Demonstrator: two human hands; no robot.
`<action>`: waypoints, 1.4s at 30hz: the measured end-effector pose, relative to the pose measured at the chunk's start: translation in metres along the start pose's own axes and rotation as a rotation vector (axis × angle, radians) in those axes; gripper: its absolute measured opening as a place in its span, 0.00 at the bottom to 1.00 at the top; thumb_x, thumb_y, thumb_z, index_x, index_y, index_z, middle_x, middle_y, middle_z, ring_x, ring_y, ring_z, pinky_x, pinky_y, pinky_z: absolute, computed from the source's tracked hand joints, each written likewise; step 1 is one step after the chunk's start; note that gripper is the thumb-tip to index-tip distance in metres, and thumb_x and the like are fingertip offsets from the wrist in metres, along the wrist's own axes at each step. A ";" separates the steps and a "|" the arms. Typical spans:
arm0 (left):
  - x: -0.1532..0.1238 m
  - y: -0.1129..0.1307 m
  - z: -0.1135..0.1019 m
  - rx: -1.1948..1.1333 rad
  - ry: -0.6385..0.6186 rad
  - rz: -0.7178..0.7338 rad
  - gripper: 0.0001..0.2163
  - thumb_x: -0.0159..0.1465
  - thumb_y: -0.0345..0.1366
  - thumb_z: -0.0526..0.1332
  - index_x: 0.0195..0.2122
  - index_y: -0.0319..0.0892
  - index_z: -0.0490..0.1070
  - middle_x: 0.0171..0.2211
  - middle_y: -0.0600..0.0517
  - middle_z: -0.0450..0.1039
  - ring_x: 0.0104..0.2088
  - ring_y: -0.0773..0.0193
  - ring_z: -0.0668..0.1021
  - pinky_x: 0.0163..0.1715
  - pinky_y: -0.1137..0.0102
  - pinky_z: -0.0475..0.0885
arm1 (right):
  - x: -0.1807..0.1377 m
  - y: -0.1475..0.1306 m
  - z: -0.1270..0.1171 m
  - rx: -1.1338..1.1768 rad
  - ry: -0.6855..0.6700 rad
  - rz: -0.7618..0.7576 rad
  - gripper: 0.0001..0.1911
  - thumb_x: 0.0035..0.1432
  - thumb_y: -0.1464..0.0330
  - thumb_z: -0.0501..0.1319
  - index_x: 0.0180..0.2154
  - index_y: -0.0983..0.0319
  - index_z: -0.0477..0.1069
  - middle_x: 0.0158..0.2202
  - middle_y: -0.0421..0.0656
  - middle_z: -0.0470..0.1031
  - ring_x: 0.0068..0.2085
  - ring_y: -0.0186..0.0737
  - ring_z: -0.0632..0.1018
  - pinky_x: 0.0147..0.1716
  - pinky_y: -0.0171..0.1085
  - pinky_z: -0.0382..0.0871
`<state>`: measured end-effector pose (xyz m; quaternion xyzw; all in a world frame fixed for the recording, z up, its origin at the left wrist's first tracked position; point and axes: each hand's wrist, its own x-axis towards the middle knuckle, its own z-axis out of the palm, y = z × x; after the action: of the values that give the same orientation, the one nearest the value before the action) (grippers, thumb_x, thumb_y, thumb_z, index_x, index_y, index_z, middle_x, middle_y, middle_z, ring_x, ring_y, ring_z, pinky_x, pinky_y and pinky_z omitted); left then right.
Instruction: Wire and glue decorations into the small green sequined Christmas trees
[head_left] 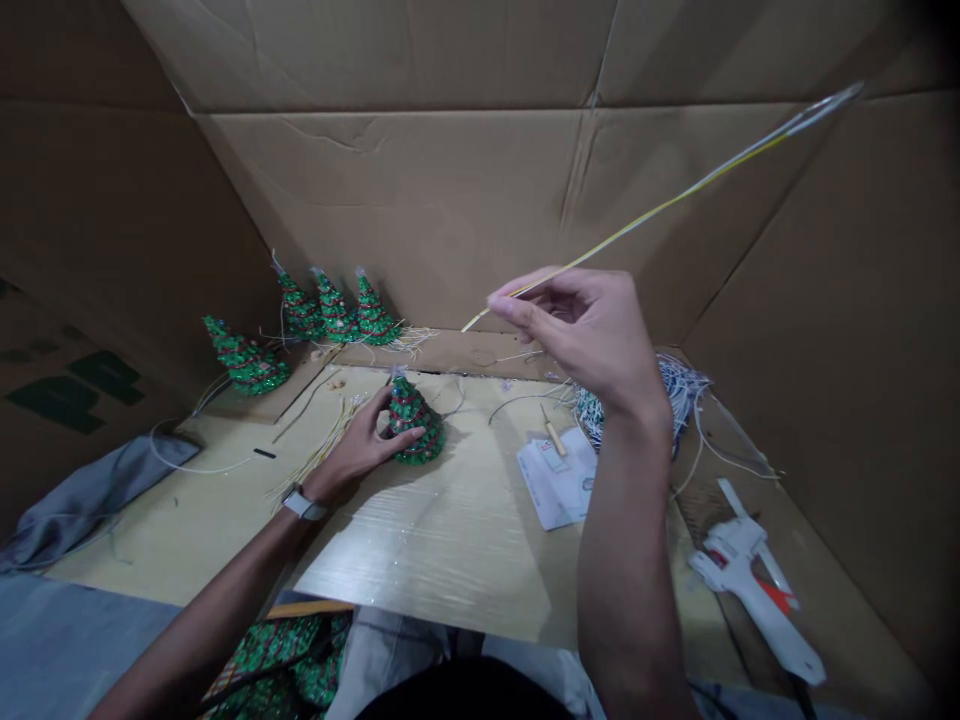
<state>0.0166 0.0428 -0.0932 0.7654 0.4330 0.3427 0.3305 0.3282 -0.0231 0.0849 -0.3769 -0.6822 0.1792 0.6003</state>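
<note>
Taut pull, light anchor
Our left hand (366, 442) cups the small green beaded cone tree (415, 422), upright on the pale board (450, 545); our right hand (592, 335) pinches the thin yellow plastic strand (675, 199), long axis slanting up-right towards the cardboard wall (420, 190). Pulling harder might slip the pinch or, if tethered (we cannot tell), tip the tree

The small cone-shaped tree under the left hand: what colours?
The cone-shaped tinsel tree is glittery green with red bands; head view shows it.

Glittery tinsel tree (414, 425) on a glossy board (442, 550) — matt, creased cardboard walls (420, 190).
</note>
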 end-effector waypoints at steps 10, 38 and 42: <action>-0.002 -0.015 0.009 -0.044 0.038 0.115 0.30 0.67 0.52 0.74 0.65 0.45 0.71 0.59 0.45 0.79 0.59 0.49 0.81 0.62 0.59 0.77 | -0.015 0.008 0.039 -0.147 -0.144 0.077 0.09 0.69 0.63 0.72 0.40 0.61 0.86 0.32 0.40 0.86 0.31 0.33 0.82 0.34 0.33 0.75; -0.016 -0.019 0.011 -0.085 0.047 0.130 0.36 0.66 0.52 0.76 0.72 0.53 0.66 0.67 0.44 0.74 0.65 0.45 0.79 0.66 0.51 0.77 | -0.156 0.091 0.114 -0.228 0.122 0.153 0.04 0.71 0.67 0.69 0.44 0.57 0.85 0.39 0.42 0.88 0.33 0.36 0.83 0.33 0.35 0.77; -0.014 -0.021 0.012 -0.112 0.009 0.114 0.36 0.68 0.53 0.73 0.74 0.53 0.65 0.67 0.43 0.76 0.65 0.43 0.79 0.66 0.48 0.77 | -0.155 0.089 0.113 -0.245 0.129 0.172 0.05 0.72 0.66 0.69 0.43 0.57 0.86 0.39 0.42 0.88 0.35 0.38 0.84 0.35 0.37 0.78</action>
<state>0.0114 0.0362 -0.1200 0.7677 0.3704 0.3878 0.3508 0.2459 -0.0551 -0.1074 -0.5149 -0.6244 0.1208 0.5748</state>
